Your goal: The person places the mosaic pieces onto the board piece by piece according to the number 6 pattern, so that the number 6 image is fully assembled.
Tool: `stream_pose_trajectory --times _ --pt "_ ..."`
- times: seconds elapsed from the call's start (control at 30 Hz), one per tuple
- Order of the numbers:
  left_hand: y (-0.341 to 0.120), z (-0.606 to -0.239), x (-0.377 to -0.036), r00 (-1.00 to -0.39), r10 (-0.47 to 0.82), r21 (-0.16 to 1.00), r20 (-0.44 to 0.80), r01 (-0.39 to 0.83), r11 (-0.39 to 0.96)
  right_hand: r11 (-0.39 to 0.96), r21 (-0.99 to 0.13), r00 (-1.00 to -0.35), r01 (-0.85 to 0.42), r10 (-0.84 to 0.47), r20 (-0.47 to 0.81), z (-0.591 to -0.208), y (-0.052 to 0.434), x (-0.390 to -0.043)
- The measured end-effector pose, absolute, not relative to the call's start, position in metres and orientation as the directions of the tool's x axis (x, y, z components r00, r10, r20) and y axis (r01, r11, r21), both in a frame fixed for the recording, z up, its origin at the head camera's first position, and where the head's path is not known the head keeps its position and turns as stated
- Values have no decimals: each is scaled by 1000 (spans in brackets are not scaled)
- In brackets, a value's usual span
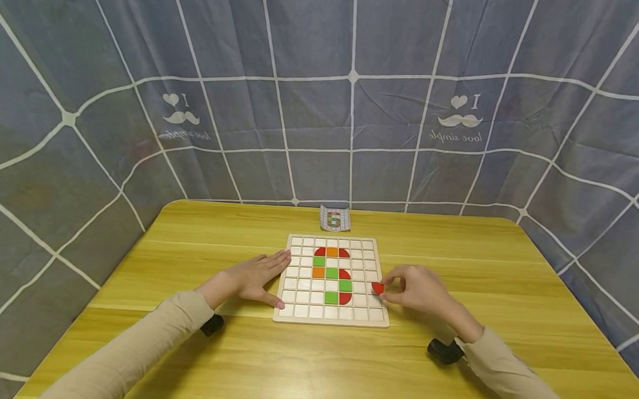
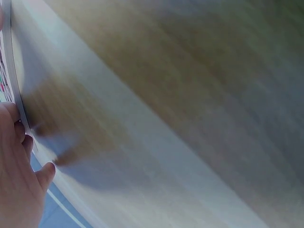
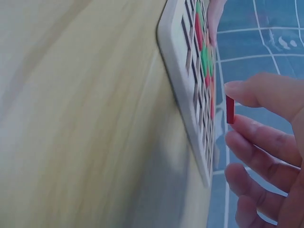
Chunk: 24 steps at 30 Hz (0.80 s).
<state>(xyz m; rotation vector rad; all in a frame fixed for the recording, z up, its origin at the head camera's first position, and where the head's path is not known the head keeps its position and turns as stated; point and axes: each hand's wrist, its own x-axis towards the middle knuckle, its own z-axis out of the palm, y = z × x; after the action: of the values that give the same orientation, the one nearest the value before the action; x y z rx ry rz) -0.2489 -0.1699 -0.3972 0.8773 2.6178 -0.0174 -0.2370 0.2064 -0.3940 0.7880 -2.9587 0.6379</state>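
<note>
A wooden grid board [image 1: 303, 312] lies on the table with red, orange and green tiles set in an S-like pattern. My left hand [image 1: 258, 276] rests at the board's left edge, fingers spread and thumb at the lower left side; in the left wrist view only part of that hand [image 2: 21, 175] shows. With thumb and fingertips my right hand [image 1: 420, 292] pinches a red rounded tile [image 1: 377, 288] over the board's right edge. The right wrist view shows this red tile [image 3: 230, 110] edge-on, between thumb and forefinger, with the other fingers loosely bent.
Behind the board stands a small pattern card [image 1: 335, 219] with a similar coloured design. A grey curtain with white lines [image 1: 313, 115] surrounds the far and side edges of the wooden table [image 1: 310, 368]. Black wrist devices [image 1: 444, 352] sit at both cuffs.
</note>
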Motion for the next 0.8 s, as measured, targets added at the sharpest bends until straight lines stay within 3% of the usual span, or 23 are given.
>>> stream_pose_trajectory --times 0.8 --pt "-170 -395 -249 -732 578 101 -360 586 804 738 -431 -841 -519 -532 103 -382 146 -243"
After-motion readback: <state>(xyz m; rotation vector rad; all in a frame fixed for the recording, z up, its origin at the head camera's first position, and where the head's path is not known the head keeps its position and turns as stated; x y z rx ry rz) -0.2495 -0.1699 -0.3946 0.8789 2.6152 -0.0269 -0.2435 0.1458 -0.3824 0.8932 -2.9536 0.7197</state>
